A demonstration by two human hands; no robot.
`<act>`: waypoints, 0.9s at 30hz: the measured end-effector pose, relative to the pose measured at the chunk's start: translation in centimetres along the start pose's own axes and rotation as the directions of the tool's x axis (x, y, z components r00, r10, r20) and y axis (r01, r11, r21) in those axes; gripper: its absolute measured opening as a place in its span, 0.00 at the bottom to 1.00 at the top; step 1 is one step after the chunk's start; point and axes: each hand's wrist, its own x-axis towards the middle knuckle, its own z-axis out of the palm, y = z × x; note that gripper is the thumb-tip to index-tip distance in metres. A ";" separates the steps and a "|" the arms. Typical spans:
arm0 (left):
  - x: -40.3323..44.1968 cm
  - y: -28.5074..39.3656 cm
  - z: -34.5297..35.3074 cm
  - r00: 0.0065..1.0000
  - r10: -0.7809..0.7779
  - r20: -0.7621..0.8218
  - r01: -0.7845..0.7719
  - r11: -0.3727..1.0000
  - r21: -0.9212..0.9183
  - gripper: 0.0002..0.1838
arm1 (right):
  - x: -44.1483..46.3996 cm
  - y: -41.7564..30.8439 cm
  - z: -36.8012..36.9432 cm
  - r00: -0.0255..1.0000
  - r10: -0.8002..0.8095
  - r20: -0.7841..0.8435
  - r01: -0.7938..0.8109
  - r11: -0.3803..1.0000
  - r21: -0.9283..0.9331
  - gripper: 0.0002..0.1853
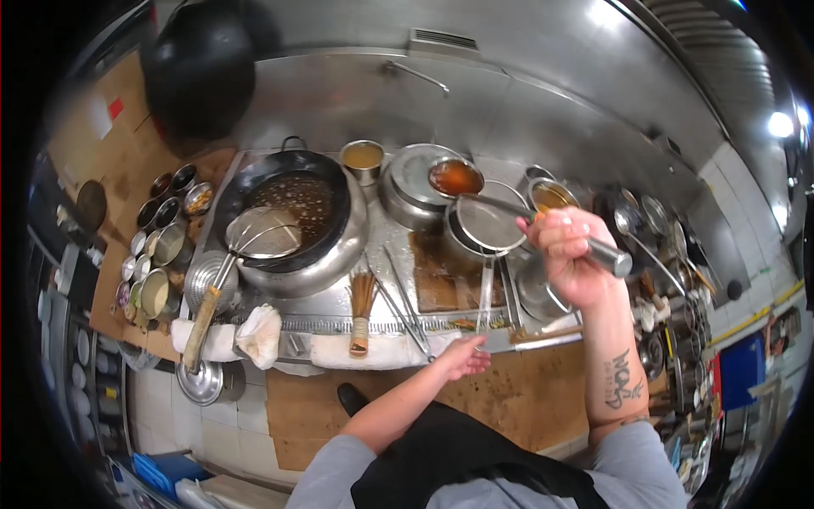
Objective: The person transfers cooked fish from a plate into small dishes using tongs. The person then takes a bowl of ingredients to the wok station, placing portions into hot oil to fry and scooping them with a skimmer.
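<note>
The left hand (465,356) was near the handle end of a sieve (492,227), which lay over a pot (466,248) ahead. Left of that hand lay rods (400,313), then a brush (360,310); farther left and ahead stood a wok (233,191), a skimmer (267,233) across it, with small containers (174,246) beyond. The right hand (581,250) held a ladle (504,207), its bowl ahead and leftward.

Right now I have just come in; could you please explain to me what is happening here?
The person's right hand grips a ladle by its handle; its bowl appears to hold reddish-orange liquid. The left hand is open near the handle end of a strainer; whether they touch, I cannot tell. To the left, a wok holds dark, bubbly liquid, with a skimmer resting on its near side.
</note>
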 end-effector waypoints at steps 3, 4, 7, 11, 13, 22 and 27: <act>-1.0 0.1 -0.7 0.997 -0.001 0.072 0.001 1.000 -0.004 0.29 | 2.3 2.6 0.5 0.999 0.043 0.022 -0.043 0.999 0.016 0.18; -1.4 -0.5 -0.9 0.998 -0.028 0.059 0.027 0.999 0.023 0.30 | 2.9 3.5 0.6 0.998 0.059 0.027 -0.060 0.998 0.031 0.17; -2.9 0.1 -2.1 0.993 -0.100 0.063 0.089 0.982 0.166 0.36 | 5.3 5.7 1.5 0.993 0.119 0.014 -0.119 0.993 0.022 0.18; -8.9 -0.5 -6.2 0.994 -0.014 0.108 -0.040 0.876 0.481 0.32 | 9.1 8.6 1.9 0.974 0.225 0.030 -0.226 0.973 0.041 0.18; -12.9 -1.3 -9.1 0.990 0.091 0.108 -0.130 0.885 0.447 0.27 | 10.9 10.1 2.1 0.962 0.273 0.034 -0.274 0.961 0.040 0.16; -30.0 -2.9 -20.0 0.926 0.365 -0.091 -0.345 0.921 0.183 0.25 | 19.3 17.8 -3.7 0.969 0.190 -0.156 -0.246 0.763 -0.597 0.03; -31.4 -1.9 -20.9 0.918 0.396 0.033 -0.388 0.876 0.287 0.25 | 22.2 23.2 -10.4 0.988 -0.120 -0.101 -0.073 0.221 -0.973 0.19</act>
